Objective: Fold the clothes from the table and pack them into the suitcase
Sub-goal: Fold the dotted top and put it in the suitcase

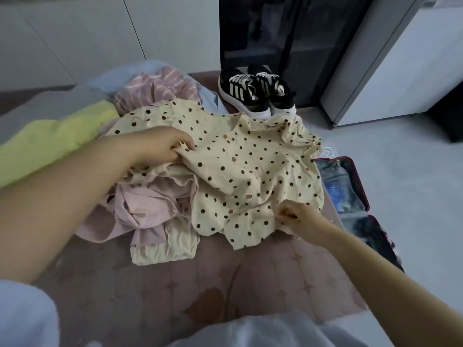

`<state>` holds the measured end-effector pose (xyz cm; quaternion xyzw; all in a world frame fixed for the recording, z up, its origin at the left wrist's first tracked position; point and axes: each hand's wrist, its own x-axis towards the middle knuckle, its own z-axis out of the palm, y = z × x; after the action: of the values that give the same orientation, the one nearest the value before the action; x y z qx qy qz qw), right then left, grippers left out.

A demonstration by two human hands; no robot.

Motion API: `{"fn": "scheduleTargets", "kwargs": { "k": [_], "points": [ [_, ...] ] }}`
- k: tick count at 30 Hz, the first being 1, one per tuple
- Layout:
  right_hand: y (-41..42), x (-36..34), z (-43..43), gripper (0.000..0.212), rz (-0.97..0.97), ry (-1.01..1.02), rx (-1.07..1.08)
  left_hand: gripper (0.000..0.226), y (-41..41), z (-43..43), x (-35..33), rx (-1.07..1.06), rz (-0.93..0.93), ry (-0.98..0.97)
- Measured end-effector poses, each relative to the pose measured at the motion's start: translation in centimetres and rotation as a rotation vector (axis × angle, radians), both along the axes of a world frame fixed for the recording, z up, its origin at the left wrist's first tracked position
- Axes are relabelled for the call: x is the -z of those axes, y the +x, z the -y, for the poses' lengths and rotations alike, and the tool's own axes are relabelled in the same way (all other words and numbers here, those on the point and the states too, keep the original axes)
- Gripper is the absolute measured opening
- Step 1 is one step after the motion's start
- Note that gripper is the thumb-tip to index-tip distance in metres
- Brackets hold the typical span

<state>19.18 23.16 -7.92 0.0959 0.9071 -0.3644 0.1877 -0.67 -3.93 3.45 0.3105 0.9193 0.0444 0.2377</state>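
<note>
On the pink-covered table point(175, 284), near its right edge, a cream polka-dot blouse point(250, 171) lies spread but rumpled over a heap of other clothes, partly covering a crumpled pink garment point(145, 209). The left hand point(160, 146) has its fingers curled and pinches a fold of the blouse at its left side; the right hand point(298, 216) pinches the cloth near the lower hem, fingers bunched tight on it. The fabric looks thin, light and limp. It should lift with almost no effort, but it will sag, crease and slide wherever it is not supported. A pinch in the middle would probably only gather it into a bunch, so the better holds are likely seams and corners — shoulders or hem ends — with the cloth drawn taut between both hands before it is laid flat. The small buttons down the front may snag on the pink garment below. Beyond lie a striped pink piece point(155, 88), a yellow garment point(50, 141) and a pair of black sneakers point(255, 91). The open suitcase point(360, 186) sits on the floor just right of the table — already holding some items.
</note>
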Motion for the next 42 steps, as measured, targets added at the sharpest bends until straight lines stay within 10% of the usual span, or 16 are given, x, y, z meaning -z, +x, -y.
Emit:
{"fn": "scheduleTargets", "kwargs": {
  "k": [3, 7, 11, 19, 25, 32, 37, 42],
  "points": [
    [0.3, -3.4, -3.5, 0.012, 0.017, -0.118, 0.087, 0.030, -2.3, 0.1, -3.6, 0.007, 0.047, 0.029],
    [0.1, -4.6, -6.4, 0.020, -0.160, 0.120, 0.274, 0.030, -3.9, -0.8, -3.1, -0.050, -0.415, 0.071],
    [-0.2, -3.5, -3.2, 0.023, -0.265, 0.250, 0.294, 0.028, -0.7, -2.0, 0.3, 0.387, -0.688, 0.030],
    [-1.7, -0.2, 4.4, 0.084, -0.236, 0.368, 0.051, 0.085, 7.0, 1.2, 5.5, 0.538, -0.330, -0.510],
    [-5.2, 1.2, 1.8, 0.102, 0.041, 0.417, 0.281, 0.027, 5.8, 1.6, 6.2, 0.453, -0.365, -0.246],
    [-4.0, -0.4, -1.7, 0.025, -0.017, 0.302, 0.142, 0.004, 8.3, 0.3, 2.1, 0.397, 0.107, -0.134],
    [-1.7, 0.4, -1.4, 0.070, 0.080, 0.320, 0.206, 0.026, 12.1, 0.8, 4.6, 0.372, 0.228, -0.292],
    [0.0, -0.1, -1.8, 0.030, -0.159, 0.315, 0.096, 0.048, 15.5, 2.4, 7.7, 0.348, 0.237, -0.403]
  ]
}}
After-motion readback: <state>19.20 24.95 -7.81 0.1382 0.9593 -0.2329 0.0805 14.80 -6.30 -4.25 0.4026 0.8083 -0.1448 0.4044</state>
